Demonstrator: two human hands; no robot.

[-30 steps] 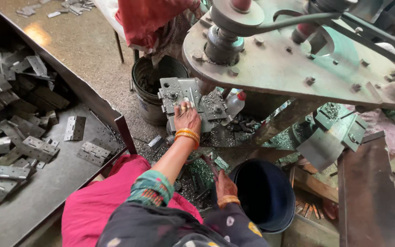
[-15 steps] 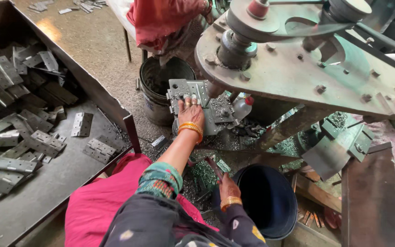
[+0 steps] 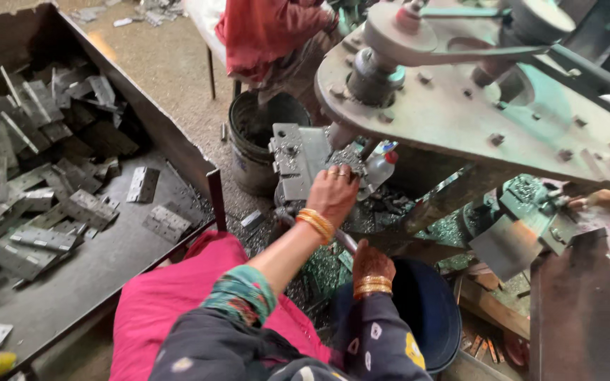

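Observation:
My left hand (image 3: pixel 332 192) reaches forward under the big press machine (image 3: pixel 460 106). Its fingers pinch a small grey metal hinge piece (image 3: pixel 347 159) on the press bed, beside a larger grey hinge plate (image 3: pixel 294 159). My right hand (image 3: pixel 370 262) is lower and closer to me, above the rim of a dark blue bucket (image 3: pixel 428 310). Its fingers curl around the end of a slanted metal rod (image 3: pixel 312 229). Both wrists wear orange bangles. Metal scraps (image 3: pixel 326 268) litter the ground between my hands.
A long metal tray (image 3: pixel 107 261) on the left holds several grey hinge plates (image 3: pixel 44 204). A dark bucket (image 3: pixel 255 141) stands behind the press bed. A person in red (image 3: pixel 270 35) sits beyond it. Another person's hand (image 3: pixel 601 201) shows at the right, near green-grey metal parts (image 3: pixel 524 212).
My left hand has stayed on the press bed, shifting slightly onto the small hinge piece. My right hand has kept its place on the rod. The view has drifted a little.

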